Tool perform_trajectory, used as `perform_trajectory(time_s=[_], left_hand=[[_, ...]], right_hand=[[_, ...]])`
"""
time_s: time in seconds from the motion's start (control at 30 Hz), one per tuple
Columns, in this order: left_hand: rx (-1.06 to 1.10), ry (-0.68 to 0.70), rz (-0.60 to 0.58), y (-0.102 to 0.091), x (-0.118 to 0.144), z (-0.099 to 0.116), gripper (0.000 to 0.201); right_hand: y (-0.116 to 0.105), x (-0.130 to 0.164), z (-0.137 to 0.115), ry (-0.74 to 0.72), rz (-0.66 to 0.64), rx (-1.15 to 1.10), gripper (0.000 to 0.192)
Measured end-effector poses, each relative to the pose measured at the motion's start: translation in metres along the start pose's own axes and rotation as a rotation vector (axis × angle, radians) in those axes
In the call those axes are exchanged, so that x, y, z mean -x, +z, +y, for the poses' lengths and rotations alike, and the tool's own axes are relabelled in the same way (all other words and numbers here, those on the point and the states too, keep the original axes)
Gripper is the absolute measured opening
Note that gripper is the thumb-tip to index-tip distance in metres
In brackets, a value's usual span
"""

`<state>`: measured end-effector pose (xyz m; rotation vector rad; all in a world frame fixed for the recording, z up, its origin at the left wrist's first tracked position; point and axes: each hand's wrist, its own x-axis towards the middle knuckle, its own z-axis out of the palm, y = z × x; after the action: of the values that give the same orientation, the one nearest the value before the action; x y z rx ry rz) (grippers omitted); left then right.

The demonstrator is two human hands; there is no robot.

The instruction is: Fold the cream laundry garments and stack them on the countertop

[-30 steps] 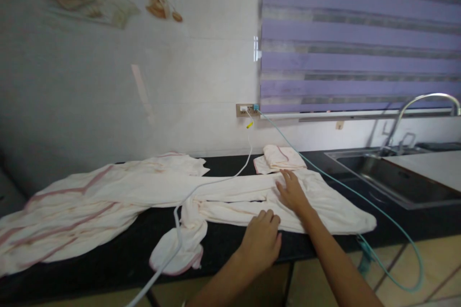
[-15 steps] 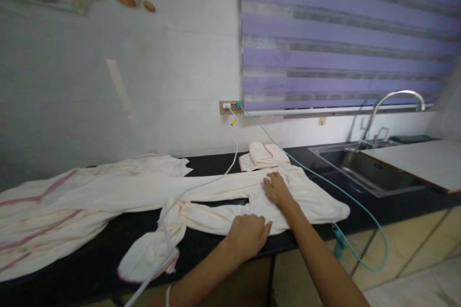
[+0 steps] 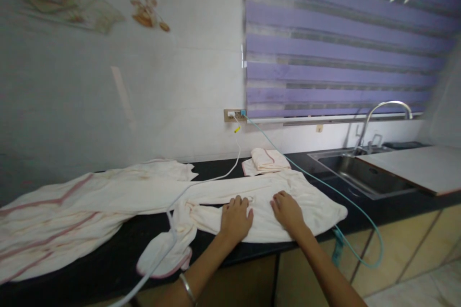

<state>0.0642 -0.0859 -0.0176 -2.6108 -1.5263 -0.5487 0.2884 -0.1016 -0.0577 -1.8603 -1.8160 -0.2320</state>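
Observation:
A pair of white trousers (image 3: 309, 201) lies along the black counter, its wide top to the right and its two legs running left. The nearer leg is bunched and twisted, and its pink-edged end (image 3: 158, 254) rests close to the front edge. My left hand (image 3: 236, 218) lies on the nearer leg by the crotch, fingers stretched out. On the upper part of the trousers rests my right hand (image 3: 287, 212), its fingers slightly bent and pressing the cloth. Neither hand visibly grips the fabric.
White cloths with pink stripes (image 3: 46, 225) spread over the left counter. Behind the trousers sits a folded cloth (image 3: 268, 159). A white cable (image 3: 201, 182) and a teal cable (image 3: 324, 182) run from a wall socket (image 3: 236, 115) across the work. A sink (image 3: 360, 172) and a white board (image 3: 414, 165) are right.
My left hand has moved up from the front edge onto the cloth, its fingers now stretched out. My right hand has come slightly nearer. The dark gap between the legs has narrowed.

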Motion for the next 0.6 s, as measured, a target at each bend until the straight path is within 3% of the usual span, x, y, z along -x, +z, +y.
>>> perform_trajectory(time_s=[0.2,0.43,0.6], left_hand=[[0.078,-0.002,0.018,0.006,0.018,-0.031,0.041],[0.044,-0.051,0.026,0.006,0.022,-0.036,0.045],[0.248,-0.153,-0.187,-0.006,0.004,-0.05,0.045]], right_hand=[[0.001,0.011,-0.002,0.024,-0.098,0.113,0.047],[-0.004,0.012,-0.011,0.167,-0.318,0.146,0.072],[-0.01,0.011,-0.014,0.18,-0.338,0.133,0.08]])
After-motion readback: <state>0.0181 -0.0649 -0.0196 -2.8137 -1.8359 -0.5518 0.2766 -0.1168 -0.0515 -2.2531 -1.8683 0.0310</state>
